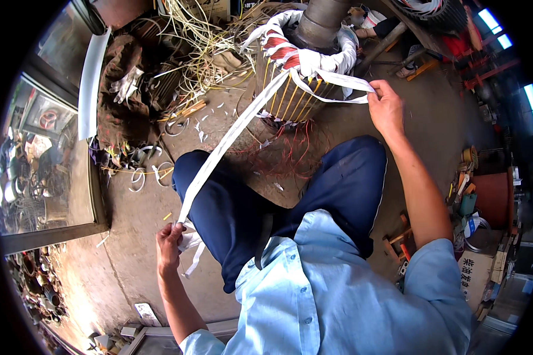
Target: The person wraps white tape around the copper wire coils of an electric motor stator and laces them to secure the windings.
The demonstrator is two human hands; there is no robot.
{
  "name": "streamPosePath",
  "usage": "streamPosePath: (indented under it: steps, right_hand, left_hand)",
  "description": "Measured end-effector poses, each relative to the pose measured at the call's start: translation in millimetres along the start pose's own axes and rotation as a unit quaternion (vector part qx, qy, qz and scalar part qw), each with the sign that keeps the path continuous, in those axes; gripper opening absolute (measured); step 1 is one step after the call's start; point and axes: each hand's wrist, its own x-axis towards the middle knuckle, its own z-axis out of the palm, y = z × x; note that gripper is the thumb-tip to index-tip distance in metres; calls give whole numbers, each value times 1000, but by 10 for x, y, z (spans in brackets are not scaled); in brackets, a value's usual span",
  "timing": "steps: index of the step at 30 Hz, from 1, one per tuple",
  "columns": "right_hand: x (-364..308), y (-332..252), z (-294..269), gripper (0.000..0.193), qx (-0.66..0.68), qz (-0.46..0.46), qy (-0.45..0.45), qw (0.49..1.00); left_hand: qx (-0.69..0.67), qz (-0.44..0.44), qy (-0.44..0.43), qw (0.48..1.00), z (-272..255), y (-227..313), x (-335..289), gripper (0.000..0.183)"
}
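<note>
In front of my knees stands a motor rotor or armature (314,94) with a thick shaft (323,23) rising from its middle. Its ring of windings (328,61) is wrapped in white tape, and red wire shows between the turns at the front left. A long white cloth tape (234,133) runs taut from the ring down to my left hand (170,241), closed on it beside my left knee. More tape dangles below that hand. To the right of the ring, my right hand (387,106) pinches a looped stretch of the white tape (344,81).
Tangled yellowish wires (201,53) lie at the far left, next to a dark cloth heap (119,89). Red wires (290,151) and paper scraps litter the floor before me. A glass-fronted cabinet (50,171) stands left; a cardboard box (479,263) and tools sit right.
</note>
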Motion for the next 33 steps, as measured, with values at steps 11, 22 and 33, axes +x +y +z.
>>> streamPosePath:
  steps: [11,22,33]
  right_hand:
    - [-54,70,257,19,291,271,59,915]
    - [55,-604,-362,24,673,46,-130,727]
    - [333,-1272,-196,32,677,-90,-229,694]
  left_hand:
    - [-8,-26,10,1000,11,18,-57,30]
    - [-14,-20,-12,1000,92,-18,34,27]
    - [-13,-3,3,1000,2,-99,-58,29]
